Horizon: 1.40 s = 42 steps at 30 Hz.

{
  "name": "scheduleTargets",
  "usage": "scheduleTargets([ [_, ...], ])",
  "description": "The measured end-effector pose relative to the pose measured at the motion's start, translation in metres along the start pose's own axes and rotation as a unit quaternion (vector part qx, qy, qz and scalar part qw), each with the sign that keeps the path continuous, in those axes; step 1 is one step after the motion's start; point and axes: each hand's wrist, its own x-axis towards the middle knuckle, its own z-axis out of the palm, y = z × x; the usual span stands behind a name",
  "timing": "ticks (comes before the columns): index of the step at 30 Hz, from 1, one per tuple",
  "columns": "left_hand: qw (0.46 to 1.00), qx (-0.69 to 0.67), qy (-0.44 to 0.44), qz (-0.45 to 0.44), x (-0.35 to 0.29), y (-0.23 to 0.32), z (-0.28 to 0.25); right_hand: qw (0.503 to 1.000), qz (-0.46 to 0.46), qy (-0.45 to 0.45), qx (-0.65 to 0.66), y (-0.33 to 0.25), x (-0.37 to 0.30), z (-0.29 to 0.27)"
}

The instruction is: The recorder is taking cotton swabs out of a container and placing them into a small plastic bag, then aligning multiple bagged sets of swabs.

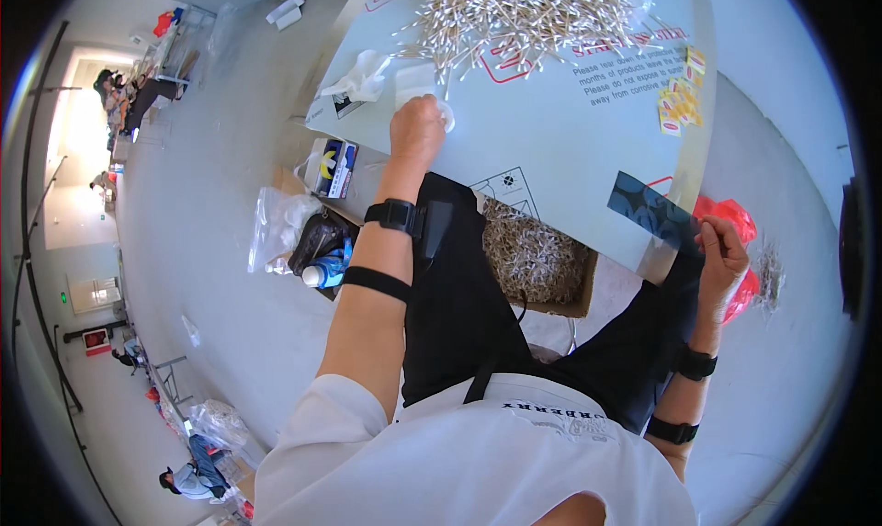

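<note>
My left hand (418,133) is closed in a fist at the near left of the grey-blue board on the table (542,140). A round white piece (447,116) shows at its right side; whether the fingers grip it is hidden. Just beyond lies a small white stack (415,79), with crumpled clear-white plastic (364,78) to its left. My right hand (723,258), at the near right corner, has thumb and fingertips pinched together. A dark, glossy sheet with rounded patterns (643,209) reaches from the board toward those fingertips. Farther back spreads a large pile of cotton swabs (533,16).
Yellow printed slips (680,103) lie along the board's right edge. Below the table is a cardboard box of cotton swabs (537,255). A blue-white box (336,169) and a bag of items (317,241) stand left. A red bag (735,215) sits right; people (188,475) are far left.
</note>
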Motion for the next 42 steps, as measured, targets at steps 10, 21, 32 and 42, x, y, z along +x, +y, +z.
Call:
scheduleTargets([
  [10, 0.97, -0.074, 0.075, -0.221, 0.036, -0.064, -0.012, 0.996, 0.042, -0.079, -0.01, -0.01, -0.021, 0.038],
  [21, 0.958, -0.114, 0.03, -0.26, 0.043, -0.088, 0.014, 0.993, 0.063, -0.1, 0.028, -0.011, -0.033, 0.055],
  [32, 0.849, -0.445, 0.263, -0.112, 0.039, -0.042, -0.019, 0.991, 0.057, -0.108, 0.051, -0.022, -0.042, 0.063],
  [42, 0.845, -0.517, -0.118, -0.069, -0.103, 0.145, -0.012, 0.955, 0.104, -0.185, 0.208, -0.063, -0.078, 0.112],
])
